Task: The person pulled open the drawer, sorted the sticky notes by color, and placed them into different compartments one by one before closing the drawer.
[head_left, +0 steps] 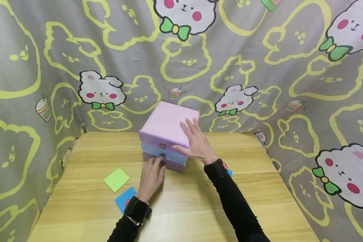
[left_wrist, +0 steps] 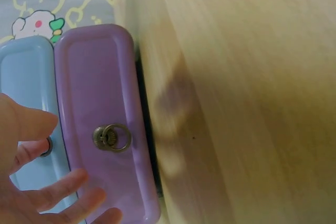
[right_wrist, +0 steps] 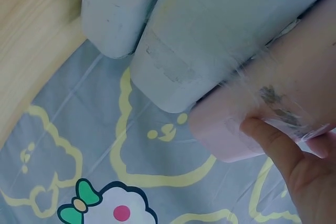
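A small chest of three stacked drawers stands at the back of the table: pink-lilac top section (head_left: 169, 124), blue middle drawer (head_left: 172, 156), purple bottom drawer (left_wrist: 94, 82). My right hand (head_left: 196, 143) lies with spread fingers on the right side of the pink top, its thumb toward the front edge. In front of the drawers is my left hand (head_left: 151, 176). One of its fingertips touches the blue drawer's ring pull (left_wrist: 48, 148), while the thumb stays a little apart. The other fingers reach loosely before the purple drawer, whose brass ring pull (left_wrist: 115, 138) hangs uncovered.
A green paper square (head_left: 117, 179) lies left of the chest, and a blue square with a red tag (head_left: 124, 198) is beside my left wrist. Another blue piece (head_left: 230, 172) is partly hidden by my right forearm. A patterned curtain (head_left: 133, 60) surrounds the table.
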{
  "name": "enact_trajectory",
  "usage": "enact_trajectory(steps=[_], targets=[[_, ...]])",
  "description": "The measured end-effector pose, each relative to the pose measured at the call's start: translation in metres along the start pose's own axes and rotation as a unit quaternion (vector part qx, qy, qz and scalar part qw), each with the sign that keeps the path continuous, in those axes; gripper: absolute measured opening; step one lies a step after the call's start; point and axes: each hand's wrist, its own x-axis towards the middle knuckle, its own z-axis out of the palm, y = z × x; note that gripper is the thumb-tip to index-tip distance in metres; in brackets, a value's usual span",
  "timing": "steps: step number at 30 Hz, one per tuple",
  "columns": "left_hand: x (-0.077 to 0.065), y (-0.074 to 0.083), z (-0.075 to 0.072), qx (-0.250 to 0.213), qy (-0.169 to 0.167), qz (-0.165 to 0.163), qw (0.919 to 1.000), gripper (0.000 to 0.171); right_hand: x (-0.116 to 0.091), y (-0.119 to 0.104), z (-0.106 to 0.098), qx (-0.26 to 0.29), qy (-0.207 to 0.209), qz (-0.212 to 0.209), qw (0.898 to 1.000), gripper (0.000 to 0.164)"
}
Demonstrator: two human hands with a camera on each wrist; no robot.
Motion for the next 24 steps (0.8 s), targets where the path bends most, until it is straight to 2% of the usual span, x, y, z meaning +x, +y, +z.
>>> enact_trajectory(steps=[6,11,17,24], targets=[[0.0033,0.0008,0.0,-0.003,-0.003,-0.003,1.0,0.023,-0.0009,-0.0027,-0.0013,-0.005,0.005,0.008,1.0,0.095],[0.0054,0.0022,-0.0005,-0.003,0.012,-0.003,0.9999,0.012,-0.0001,-0.0042,-0.0011,-0.009,0.002,0.015,1.0,0.094],[0.0062,0.0054,-0.004,0.002,0.023,-0.016,0.9996,0.017,0.0012,-0.004,-0.0008,-0.013,0.0,0.024,1.0,0.095],[0.0035,0.0068,-0.0069,0.001,0.037,-0.003,0.9993,0.015,0.0004,-0.0036,-0.0004,-0.011,-0.004,0.031,0.999,0.095]])
